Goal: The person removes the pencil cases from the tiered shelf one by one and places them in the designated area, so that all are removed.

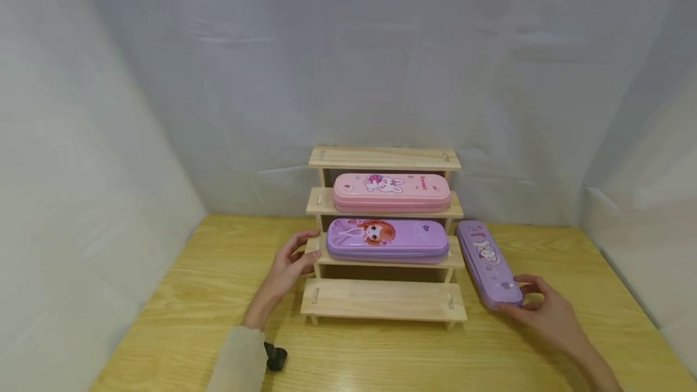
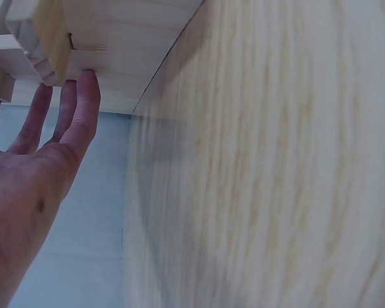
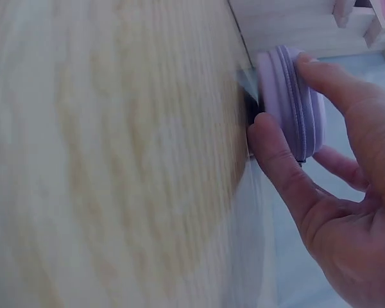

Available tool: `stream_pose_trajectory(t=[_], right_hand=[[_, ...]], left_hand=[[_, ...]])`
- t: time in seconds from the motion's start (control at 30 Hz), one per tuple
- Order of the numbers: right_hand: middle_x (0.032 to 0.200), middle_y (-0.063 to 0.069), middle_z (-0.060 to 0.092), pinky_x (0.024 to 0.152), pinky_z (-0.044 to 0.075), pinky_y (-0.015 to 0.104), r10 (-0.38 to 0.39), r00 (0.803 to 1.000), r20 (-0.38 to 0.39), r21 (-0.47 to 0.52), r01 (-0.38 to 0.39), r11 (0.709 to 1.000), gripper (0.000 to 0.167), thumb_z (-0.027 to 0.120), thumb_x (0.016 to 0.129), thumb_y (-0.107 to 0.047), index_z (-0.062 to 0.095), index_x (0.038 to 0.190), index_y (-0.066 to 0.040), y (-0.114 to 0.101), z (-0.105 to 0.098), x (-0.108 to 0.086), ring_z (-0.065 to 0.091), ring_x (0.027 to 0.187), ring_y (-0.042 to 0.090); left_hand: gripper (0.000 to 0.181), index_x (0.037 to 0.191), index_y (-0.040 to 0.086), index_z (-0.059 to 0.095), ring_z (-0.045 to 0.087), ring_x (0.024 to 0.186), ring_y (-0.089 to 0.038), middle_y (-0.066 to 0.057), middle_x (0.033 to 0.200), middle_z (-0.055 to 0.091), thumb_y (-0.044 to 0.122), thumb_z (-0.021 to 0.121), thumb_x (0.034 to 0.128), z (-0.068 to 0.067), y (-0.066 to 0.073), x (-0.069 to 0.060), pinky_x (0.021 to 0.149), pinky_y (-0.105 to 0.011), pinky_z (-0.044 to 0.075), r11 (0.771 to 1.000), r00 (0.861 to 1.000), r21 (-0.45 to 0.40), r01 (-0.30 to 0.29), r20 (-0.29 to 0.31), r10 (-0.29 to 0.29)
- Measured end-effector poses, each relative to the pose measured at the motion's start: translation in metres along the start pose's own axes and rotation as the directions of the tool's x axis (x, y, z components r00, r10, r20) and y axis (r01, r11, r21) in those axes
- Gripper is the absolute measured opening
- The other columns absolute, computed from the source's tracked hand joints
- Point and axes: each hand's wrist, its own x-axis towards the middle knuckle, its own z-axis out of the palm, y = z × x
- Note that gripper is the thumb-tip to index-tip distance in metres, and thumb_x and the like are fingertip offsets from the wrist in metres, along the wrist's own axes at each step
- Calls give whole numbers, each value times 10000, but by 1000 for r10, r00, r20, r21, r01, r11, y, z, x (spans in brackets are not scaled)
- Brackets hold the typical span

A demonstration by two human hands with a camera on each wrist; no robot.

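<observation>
A tiered wooden display rack [image 1: 381, 301] stands mid-table. One shelf bears a pink pencil case [image 1: 400, 192] with a rabbit print; below it lies a purple pencil case [image 1: 403, 241] with a red-haired girl print. My left hand [image 1: 285, 265] holds the rack's left end at the purple case's shelf, thumb in front and fingers behind. In the left wrist view, fingertips touch the wood. Right of the rack, my right hand [image 1: 547, 316] grips the near end of a lilac pencil case [image 1: 487, 262] between thumb and fingers. The right wrist view shows its zipped end.
The rack's top shelf [image 1: 386, 156] is above the pink case. A small black object [image 1: 276, 357] is beside the left sleeve [image 1: 239, 359]. Pale sheeting [image 1: 381, 65] surrounds the wooden table [image 1: 207, 289] at the back and sides.
</observation>
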Motion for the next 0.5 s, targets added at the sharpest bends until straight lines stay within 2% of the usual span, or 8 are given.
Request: stream_pose_trajectory(t=[0.27,0.4,0.5], right_hand=[[1129,216,694,654,556,211,-9,1000,1,24,9,1000,617,850,845,-307,584,1306,6,-1,0,0,672,734,24],[1195,243,687,627,542,215,-51,996,-74,-3,50,999,504,800,895,-318,638,1278,-33,-3,-4,-1,612,768,-76],[1216,264,687,605,547,200,-125,980,-155,-2,126,992,432,792,903,-260,667,1256,-47,-6,-8,0,574,803,-143]], left_hand=[[456,1433,82,512,633,978,-135,-211,1398,513,163,631,1001,1,1,0,838,-381,604,1000,1000,10,-13,-5,13],[444,1423,88,518,639,977,-138,-178,1375,527,164,633,1001,2,1,0,833,-386,608,1000,1000,10,-19,-11,19],[442,1421,97,520,639,980,-144,-163,1370,527,167,637,1000,2,1,0,839,-396,607,1000,1000,6,-6,-10,7]])
